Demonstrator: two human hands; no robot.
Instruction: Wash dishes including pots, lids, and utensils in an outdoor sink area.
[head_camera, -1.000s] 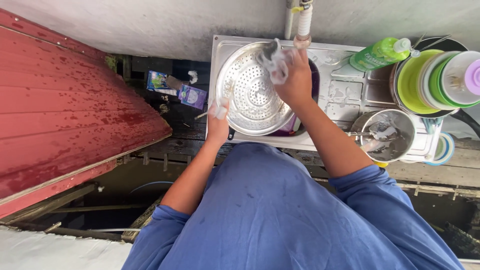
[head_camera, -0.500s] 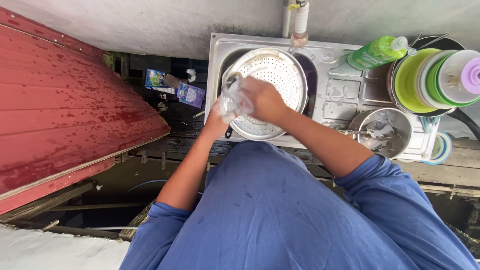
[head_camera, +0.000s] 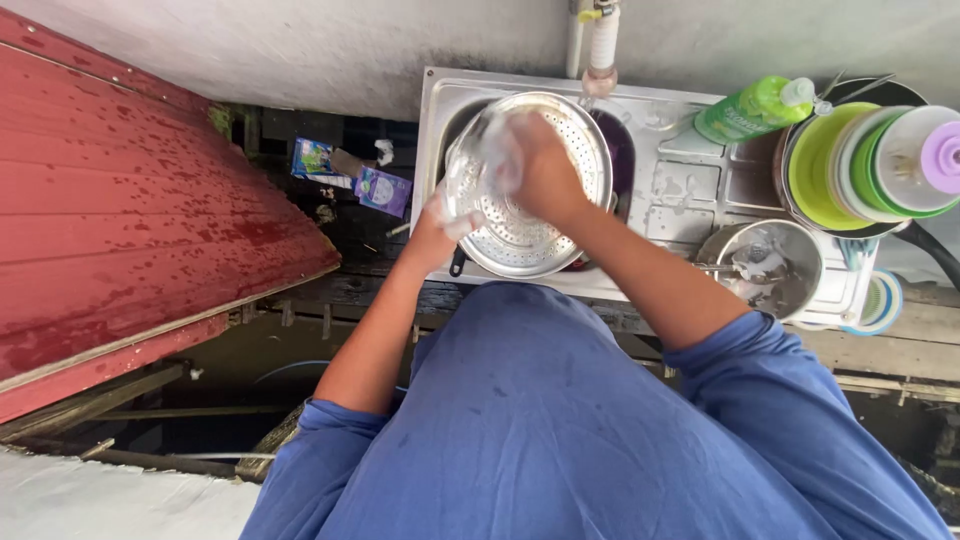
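Observation:
A round perforated metal steamer tray (head_camera: 540, 230) is tilted over the steel sink (head_camera: 650, 190). My left hand (head_camera: 432, 237) grips its lower left rim. Pressed against the tray's upper left part is a soapy whitish scrubbing cloth (head_camera: 490, 150), with my right hand (head_camera: 542, 170) closed on it. A tap with a white hose (head_camera: 603, 45) hangs just above the tray's far edge.
A green dish soap bottle (head_camera: 750, 108) lies at the sink's back right. Stacked green and white plates and bowls (head_camera: 870, 165) stand at the far right. A steel pot with utensils (head_camera: 770, 265) sits on the drainboard. A red roof (head_camera: 130, 220) lies to the left.
My right hand has moved with the cloth from the tray's top edge down to its left rim, then slightly back up. The tray has shifted a little to the right in the sink.

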